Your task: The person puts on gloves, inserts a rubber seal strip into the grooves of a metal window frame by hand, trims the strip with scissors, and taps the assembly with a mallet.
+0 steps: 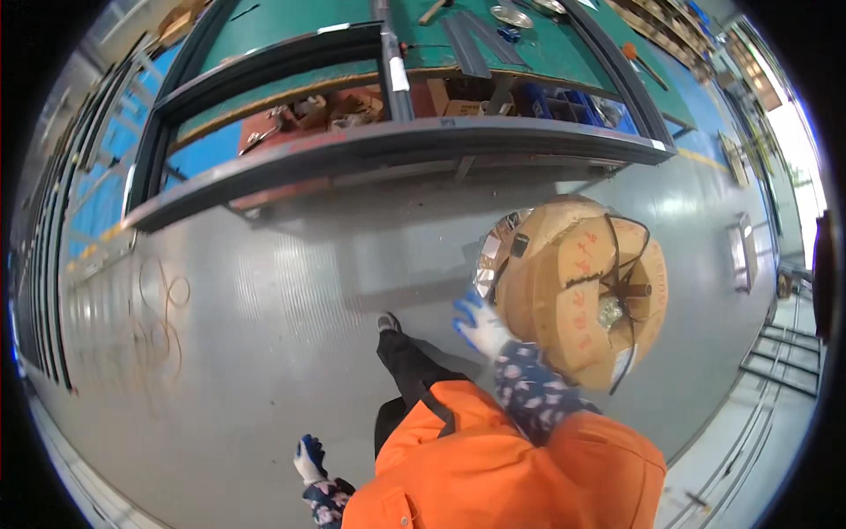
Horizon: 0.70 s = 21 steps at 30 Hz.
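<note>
A ring-shaped, cardboard-wrapped roll (564, 309) is observed on the grey floor (291, 317), to the right of the person and on the near side of the bench. Black straps (634, 221) are passed around its ring, and its round central opening is exposed. The right hand (483, 328), gloved in white and blue, is held just beside the roll's left side with the fingers spread wide; nothing is seen in its grasp, and contact with the cardboard cannot be confirmed. The left hand (308, 459), similarly gloved, is held low, well apart from the roll; its fingers appear bent, and whether anything is gripped cannot be told. A dark metal frame (441, 139) is supported at the green workbench (564, 53), on which an orange-headed mallet (630, 52) is also noted, toward the right.
</note>
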### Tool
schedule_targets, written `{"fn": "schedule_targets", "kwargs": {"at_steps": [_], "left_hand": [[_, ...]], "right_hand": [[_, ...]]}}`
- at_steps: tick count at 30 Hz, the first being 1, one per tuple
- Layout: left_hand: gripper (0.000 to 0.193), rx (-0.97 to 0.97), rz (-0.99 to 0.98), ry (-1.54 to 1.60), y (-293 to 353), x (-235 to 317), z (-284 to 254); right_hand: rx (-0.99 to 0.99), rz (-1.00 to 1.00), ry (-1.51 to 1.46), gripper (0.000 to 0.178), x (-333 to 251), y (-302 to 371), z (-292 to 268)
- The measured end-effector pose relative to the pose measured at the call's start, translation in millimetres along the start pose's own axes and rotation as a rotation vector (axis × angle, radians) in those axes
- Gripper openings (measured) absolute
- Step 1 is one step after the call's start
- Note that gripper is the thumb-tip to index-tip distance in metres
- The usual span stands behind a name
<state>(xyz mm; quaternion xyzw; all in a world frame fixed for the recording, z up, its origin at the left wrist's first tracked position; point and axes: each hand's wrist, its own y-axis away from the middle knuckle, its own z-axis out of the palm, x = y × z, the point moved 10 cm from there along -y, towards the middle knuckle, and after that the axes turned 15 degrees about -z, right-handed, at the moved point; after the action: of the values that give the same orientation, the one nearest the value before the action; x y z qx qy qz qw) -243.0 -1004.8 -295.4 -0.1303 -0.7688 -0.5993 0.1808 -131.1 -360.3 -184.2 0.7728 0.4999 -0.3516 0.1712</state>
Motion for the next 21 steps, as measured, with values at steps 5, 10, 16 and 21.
{"fn": "schedule_targets", "kwargs": {"at_steps": [5,10,16,21], "left_hand": [[0.026,-0.029,-0.132,-0.355,44.2,27.9,26.2],[0.023,-0.104,-0.356,-0.401,9.9,82.7,-53.3],[0.023,0.062,-0.233,-0.888,-23.6,184.0,-14.7],[0.037,-0.289,0.103,-0.915,33.4,252.4,216.4]], "right_hand": [[-0.108,0.912,0.058,0.055,181.3,76.2,119.0],[0.015,1.186,0.301,0.049,201.2,99.3,114.2],[0.308,1.296,-0.341,0.039,200.9,83.0,151.1],[0.600,1.246,-0.853,0.031,189.0,86.2,165.8]]}}
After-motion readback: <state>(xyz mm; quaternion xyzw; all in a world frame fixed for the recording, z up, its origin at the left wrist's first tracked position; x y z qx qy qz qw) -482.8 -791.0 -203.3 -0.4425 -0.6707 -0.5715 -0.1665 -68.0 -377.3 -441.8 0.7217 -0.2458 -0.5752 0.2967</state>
